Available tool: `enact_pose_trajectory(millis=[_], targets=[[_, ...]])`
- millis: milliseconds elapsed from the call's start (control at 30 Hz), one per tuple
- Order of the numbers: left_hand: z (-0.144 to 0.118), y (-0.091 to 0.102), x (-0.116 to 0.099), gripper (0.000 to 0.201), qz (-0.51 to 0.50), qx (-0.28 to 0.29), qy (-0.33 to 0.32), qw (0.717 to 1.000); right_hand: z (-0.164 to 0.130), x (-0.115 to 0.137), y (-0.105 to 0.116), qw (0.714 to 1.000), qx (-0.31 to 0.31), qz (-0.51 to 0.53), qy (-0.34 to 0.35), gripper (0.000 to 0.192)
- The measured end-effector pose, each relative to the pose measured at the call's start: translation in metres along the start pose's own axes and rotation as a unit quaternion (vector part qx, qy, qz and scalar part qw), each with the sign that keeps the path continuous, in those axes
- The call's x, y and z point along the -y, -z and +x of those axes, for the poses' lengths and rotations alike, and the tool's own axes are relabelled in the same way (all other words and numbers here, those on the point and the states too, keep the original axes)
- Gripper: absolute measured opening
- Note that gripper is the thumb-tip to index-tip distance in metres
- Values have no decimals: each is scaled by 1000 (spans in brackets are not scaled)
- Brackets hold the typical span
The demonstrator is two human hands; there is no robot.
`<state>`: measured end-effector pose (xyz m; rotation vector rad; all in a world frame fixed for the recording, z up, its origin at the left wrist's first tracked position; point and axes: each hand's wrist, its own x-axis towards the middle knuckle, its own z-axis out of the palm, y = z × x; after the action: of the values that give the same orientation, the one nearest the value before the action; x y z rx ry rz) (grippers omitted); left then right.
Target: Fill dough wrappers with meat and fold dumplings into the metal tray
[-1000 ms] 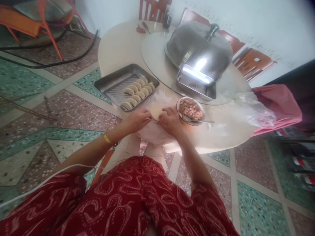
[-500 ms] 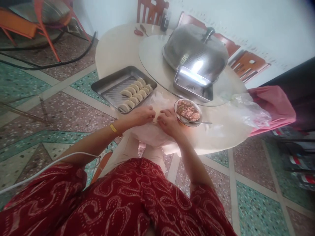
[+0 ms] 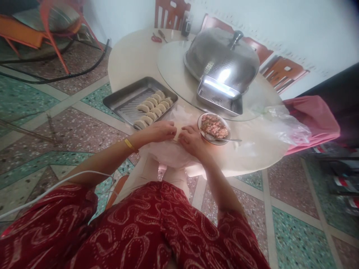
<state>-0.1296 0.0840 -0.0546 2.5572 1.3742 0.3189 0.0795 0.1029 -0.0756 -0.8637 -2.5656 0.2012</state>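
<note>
My left hand (image 3: 164, 131) and my right hand (image 3: 192, 139) meet at the near edge of the table, a small gap between their fingertips. Between them shows a pale dumpling wrapper (image 3: 178, 131), hard to tell from the pale surface. The left fingers are closed in a pinch at its left edge; the right fingers curl onto its right side. Under both hands lies a clear plastic sheet (image 3: 171, 152). Close to my right hand stands a bowl of minced filling (image 3: 214, 126) with a spoon (image 3: 234, 140) in it. Folded dumplings (image 3: 151, 101) sit in rows in a dark metal tray (image 3: 120, 98) beyond my left hand.
A glass turntable (image 3: 171, 71) carries a large domed steel lid (image 3: 221, 56) and a steel rectangular pan (image 3: 220, 95). Red scissors (image 3: 156, 38) lie at the far edge. A clear plastic bag (image 3: 288, 125) is at the right. A white cable (image 3: 56, 185) crosses my left arm.
The view has shifted very slightly. Both hands stay at the same place over the wrapper, with hardly any visible finger movement.
</note>
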Motion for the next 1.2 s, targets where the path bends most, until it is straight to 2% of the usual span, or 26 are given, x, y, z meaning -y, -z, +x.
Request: enact_pose_trajectory(millis=[200, 433, 700, 833, 967, 1067, 1200], targets=[[1, -4, 3, 16, -6, -6, 5, 1000, 3, 3, -10, 1000, -8, -3, -1, 7], [0, -4, 6, 20, -10, -14, 12, 1000, 5, 1, -10, 1000, -22, 2, -19, 11], [8, -5, 9, 28, 41, -58, 54, 996, 6, -6, -9, 995, -82, -26, -59, 17], [6, -1, 7, 24, 23, -43, 21, 999, 3, -5, -6, 996, -74, -15, -42, 13], [2, -1, 2, 16, -4, -5, -28, 1000, -2, -1, -4, 999, -35, 1, -29, 11], [4, -5, 0, 16, -2, 1, -36, 999, -4, -1, -4, 999, -13, 9, -38, 10], [8, -8, -2, 18, 7, -2, -45, 999, -5, -3, -4, 999, -20, 17, -34, 12]])
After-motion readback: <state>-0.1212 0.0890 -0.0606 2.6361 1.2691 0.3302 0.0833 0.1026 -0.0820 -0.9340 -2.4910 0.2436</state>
